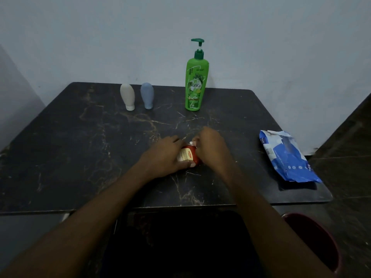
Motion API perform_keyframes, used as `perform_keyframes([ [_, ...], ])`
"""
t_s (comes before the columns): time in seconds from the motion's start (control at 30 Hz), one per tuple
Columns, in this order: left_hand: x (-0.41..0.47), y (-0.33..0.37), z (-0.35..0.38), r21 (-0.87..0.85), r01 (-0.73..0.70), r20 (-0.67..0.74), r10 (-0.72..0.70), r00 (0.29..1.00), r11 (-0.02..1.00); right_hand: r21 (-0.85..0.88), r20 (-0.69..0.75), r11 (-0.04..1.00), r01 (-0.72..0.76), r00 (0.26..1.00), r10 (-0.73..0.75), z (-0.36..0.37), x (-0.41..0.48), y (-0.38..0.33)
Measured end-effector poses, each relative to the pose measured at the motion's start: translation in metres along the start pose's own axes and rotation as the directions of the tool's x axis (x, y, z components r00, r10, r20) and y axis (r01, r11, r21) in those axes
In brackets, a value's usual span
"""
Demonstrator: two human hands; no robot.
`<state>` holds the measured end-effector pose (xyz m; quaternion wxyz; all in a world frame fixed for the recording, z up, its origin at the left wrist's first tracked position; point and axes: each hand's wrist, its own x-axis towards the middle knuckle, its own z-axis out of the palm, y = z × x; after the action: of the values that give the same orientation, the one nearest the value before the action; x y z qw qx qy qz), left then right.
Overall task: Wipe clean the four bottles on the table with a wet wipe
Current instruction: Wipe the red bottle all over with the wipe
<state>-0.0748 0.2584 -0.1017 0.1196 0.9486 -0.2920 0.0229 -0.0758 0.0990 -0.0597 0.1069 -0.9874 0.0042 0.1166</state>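
Note:
A small red bottle [189,154] with a cream label lies between my hands at the middle of the dark marble table [80,149]. My left hand [162,155] grips the bottle from the left, thumb under it. My right hand [210,149] is curled against the bottle's right side and pinches a bit of white wet wipe [193,143], most of it hidden. At the back stand a tall green pump bottle [195,87], a beige bottle [127,96] and a blue-grey bottle [147,95], both small ones resting on their caps.
A blue and white wet wipe pack [287,155] lies open near the table's right edge. A dark red bin [315,237] stands on the floor below the table's near right corner. A pale wall rises right behind the table.

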Motion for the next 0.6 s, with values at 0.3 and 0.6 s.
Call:
perform_keyframes([
  [0.3, 0.004, 0.001, 0.0, -0.028, 0.019, 0.04, -0.018, 0.999, 0.999, 0.174, -0.617, 0.955, 0.239, 0.782, -0.083, 0.075, -0.06, 0.033],
  [0.6, -0.001, 0.008, -0.004, 0.001, 0.051, 0.002, -0.051, 0.999, 0.999, 0.125, -0.438, 0.986, 0.113, 0.898, -0.047, 0.034, -0.016, 0.012],
])
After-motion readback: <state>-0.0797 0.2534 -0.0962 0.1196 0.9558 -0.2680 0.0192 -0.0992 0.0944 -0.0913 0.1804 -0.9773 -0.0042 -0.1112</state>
